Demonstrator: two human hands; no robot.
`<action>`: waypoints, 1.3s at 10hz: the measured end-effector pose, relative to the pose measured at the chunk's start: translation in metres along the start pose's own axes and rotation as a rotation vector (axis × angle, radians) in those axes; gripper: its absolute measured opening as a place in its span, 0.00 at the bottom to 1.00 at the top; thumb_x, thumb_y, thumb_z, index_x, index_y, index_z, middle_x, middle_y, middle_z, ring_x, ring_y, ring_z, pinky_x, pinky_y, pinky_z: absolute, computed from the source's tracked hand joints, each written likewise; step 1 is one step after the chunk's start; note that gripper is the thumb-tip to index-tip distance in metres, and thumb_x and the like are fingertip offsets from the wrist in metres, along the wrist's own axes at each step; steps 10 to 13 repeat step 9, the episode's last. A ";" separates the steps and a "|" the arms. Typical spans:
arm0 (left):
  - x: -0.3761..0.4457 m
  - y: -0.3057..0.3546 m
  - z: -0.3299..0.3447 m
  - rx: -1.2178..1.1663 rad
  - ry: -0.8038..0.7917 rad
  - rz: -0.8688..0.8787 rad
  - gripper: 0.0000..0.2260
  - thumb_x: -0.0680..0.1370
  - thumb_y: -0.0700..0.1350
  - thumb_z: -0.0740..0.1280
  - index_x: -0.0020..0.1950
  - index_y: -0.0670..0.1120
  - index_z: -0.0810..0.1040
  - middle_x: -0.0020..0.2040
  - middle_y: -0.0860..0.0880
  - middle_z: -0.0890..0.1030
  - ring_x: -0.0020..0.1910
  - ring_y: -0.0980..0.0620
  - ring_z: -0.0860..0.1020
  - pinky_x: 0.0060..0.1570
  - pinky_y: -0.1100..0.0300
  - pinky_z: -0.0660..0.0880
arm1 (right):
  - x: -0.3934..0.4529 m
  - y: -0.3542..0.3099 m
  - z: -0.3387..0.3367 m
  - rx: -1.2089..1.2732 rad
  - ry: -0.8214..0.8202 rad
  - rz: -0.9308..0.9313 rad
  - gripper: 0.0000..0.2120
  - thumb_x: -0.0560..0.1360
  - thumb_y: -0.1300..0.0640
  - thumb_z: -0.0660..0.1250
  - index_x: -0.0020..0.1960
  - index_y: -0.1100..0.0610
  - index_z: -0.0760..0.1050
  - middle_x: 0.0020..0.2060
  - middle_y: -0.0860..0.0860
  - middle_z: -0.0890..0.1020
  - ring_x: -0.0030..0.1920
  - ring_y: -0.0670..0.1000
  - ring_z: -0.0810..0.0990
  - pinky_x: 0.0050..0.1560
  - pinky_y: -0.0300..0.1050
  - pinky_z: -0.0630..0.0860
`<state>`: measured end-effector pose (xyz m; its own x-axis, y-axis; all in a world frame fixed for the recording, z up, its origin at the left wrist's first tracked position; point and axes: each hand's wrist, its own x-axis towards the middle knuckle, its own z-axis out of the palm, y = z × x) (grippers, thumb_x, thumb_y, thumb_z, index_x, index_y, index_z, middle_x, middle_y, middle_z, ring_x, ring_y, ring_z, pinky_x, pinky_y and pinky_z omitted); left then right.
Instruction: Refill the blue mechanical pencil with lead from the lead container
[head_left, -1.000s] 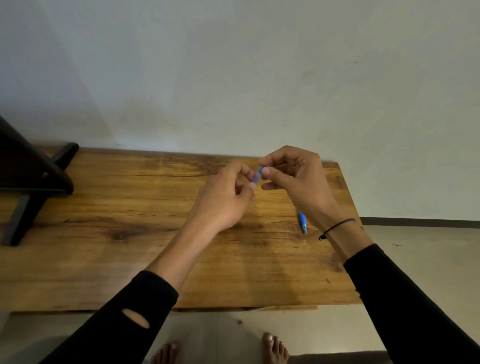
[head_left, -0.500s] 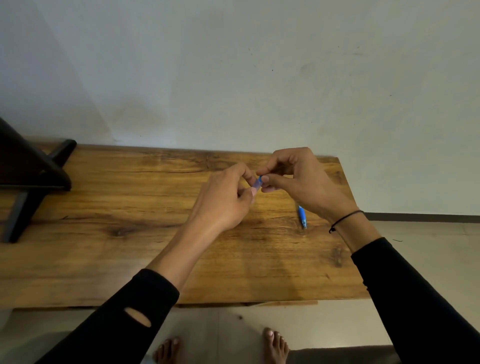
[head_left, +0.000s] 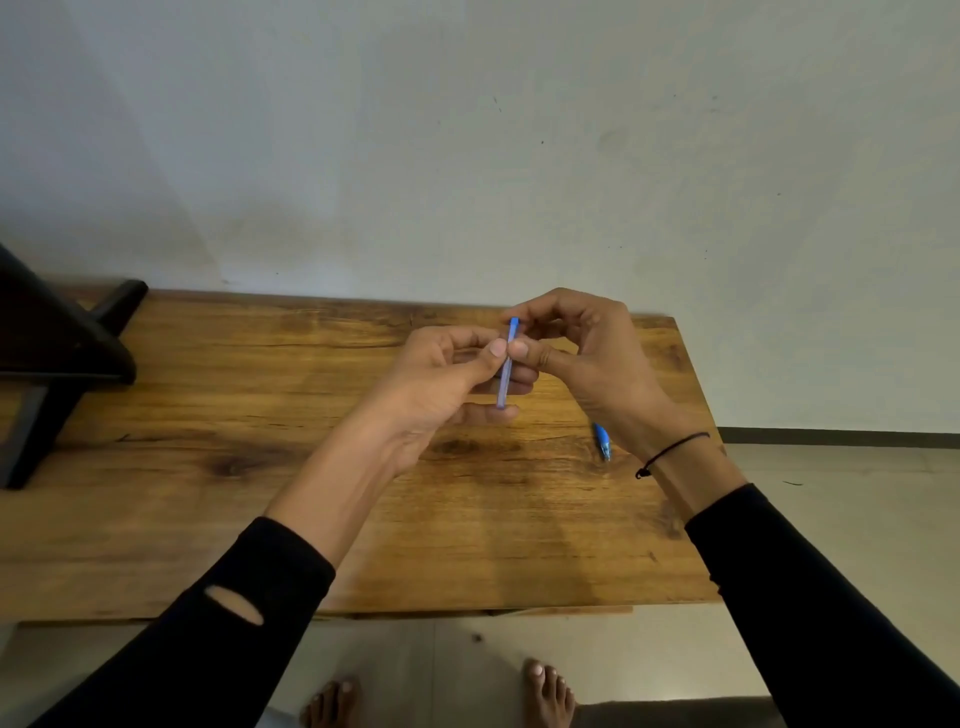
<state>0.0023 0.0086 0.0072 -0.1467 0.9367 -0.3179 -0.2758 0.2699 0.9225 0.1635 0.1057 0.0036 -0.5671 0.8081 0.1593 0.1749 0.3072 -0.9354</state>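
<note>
A thin, pale blue lead container (head_left: 505, 374) with a darker blue cap stands nearly upright above the wooden table (head_left: 260, 467). My left hand (head_left: 441, 379) pinches its middle between thumb and fingers, and a lower finger rests under its bottom end. My right hand (head_left: 597, 358) pinches the top end by the cap with thumb and forefinger. The blue mechanical pencil (head_left: 601, 441) lies on the table under my right wrist, which hides most of it. Only its tip end shows.
A black angled stand (head_left: 57, 358) occupies the table's far left. The wall runs along the table's back edge. The table's right edge is just past my right wrist, with floor beyond. My bare feet (head_left: 548, 691) stand below the front edge.
The lead container was almost hidden between my fingertips; now it is turned upright with most of its length showing. My left fingers have loosened and spread lower. The pencil has not moved.
</note>
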 end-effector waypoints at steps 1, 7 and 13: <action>0.001 -0.002 -0.001 -0.048 -0.033 0.012 0.10 0.85 0.40 0.67 0.62 0.41 0.86 0.52 0.41 0.90 0.56 0.48 0.90 0.47 0.58 0.87 | 0.000 -0.002 0.001 0.086 0.067 0.012 0.10 0.73 0.64 0.79 0.54 0.62 0.85 0.46 0.56 0.88 0.48 0.48 0.86 0.52 0.41 0.83; 0.028 -0.075 -0.026 0.989 0.264 0.416 0.07 0.83 0.47 0.69 0.59 0.51 0.84 0.58 0.54 0.83 0.58 0.54 0.82 0.59 0.47 0.82 | 0.016 0.076 0.003 -0.643 -0.097 0.196 0.11 0.75 0.73 0.68 0.48 0.58 0.80 0.39 0.51 0.84 0.39 0.44 0.83 0.39 0.37 0.81; 0.019 -0.081 -0.035 0.966 0.283 0.331 0.12 0.85 0.48 0.66 0.69 0.52 0.79 0.66 0.54 0.78 0.60 0.55 0.81 0.62 0.52 0.83 | 0.005 0.070 -0.003 -0.679 0.024 0.191 0.12 0.75 0.73 0.67 0.47 0.57 0.76 0.43 0.55 0.80 0.42 0.57 0.82 0.39 0.55 0.82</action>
